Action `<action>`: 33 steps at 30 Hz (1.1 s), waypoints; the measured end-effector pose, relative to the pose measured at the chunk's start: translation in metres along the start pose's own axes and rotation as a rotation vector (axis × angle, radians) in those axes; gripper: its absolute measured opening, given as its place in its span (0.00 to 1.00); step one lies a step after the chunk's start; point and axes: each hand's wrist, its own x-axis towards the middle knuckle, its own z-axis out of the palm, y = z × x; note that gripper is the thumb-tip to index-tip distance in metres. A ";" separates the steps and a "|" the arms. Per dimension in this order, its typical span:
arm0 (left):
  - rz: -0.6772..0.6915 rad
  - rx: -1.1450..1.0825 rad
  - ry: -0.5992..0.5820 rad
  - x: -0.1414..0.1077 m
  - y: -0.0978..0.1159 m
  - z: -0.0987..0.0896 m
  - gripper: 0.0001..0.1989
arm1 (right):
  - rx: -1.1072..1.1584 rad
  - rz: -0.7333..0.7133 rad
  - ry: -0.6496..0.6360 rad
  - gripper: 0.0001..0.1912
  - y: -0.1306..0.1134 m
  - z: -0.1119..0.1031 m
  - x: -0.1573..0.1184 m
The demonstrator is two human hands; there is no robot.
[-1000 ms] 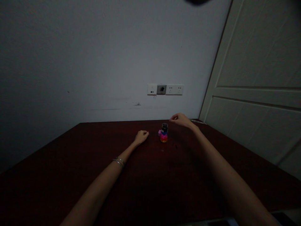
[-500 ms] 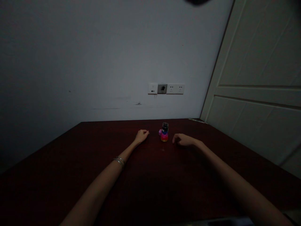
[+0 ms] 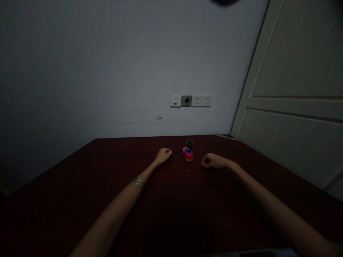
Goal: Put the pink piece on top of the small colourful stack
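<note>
A small glass jar (image 3: 189, 145) with an uncovered mouth stands upright on the dark red table. Its upper part looks dark, with blue, pink and yellow bands lower down. A small pink-purple piece (image 3: 184, 150) sits against its left side; I cannot tell whether it is attached. My left hand (image 3: 163, 155) rests on the table left of the jar, its fingers curled in and apart from the glass. To the right of the jar, my right hand (image 3: 213, 161) has its fingers bent down and drawn together. Nothing shows in either hand.
The wooden tabletop (image 3: 171, 210) reaches back to a grey wall (image 3: 120, 71) with a row of sockets (image 3: 201, 101). A pale panelled door (image 3: 292, 85) stands along the right side. Some partly cut-off object (image 3: 265, 252) lies at the bottom edge.
My right hand has shifted slightly right, away from the jar, and its fingers have curled in more. The whole view has moved slightly; the jar and my left hand look otherwise the same.
</note>
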 end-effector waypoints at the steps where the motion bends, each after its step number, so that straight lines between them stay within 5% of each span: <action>1: 0.003 0.001 -0.001 0.000 0.000 0.000 0.21 | -0.002 0.009 0.003 0.12 0.001 0.001 0.001; 9: 0.002 -0.010 0.003 0.000 0.000 0.001 0.20 | 0.018 -0.034 0.089 0.12 -0.004 -0.001 -0.007; 16: -0.011 0.006 0.001 0.000 0.000 0.001 0.20 | 0.112 -0.165 0.493 0.13 -0.027 -0.049 -0.003; 20: -0.016 0.005 0.009 0.000 0.000 0.001 0.20 | 0.065 -0.208 0.615 0.12 -0.046 -0.063 0.019; 28: -0.010 0.007 0.004 -0.001 0.000 0.002 0.20 | -0.016 -0.197 0.452 0.09 -0.072 -0.065 0.040; 33: -0.001 0.002 -0.005 -0.001 0.000 0.003 0.21 | -0.049 -0.135 0.488 0.10 -0.072 -0.064 0.039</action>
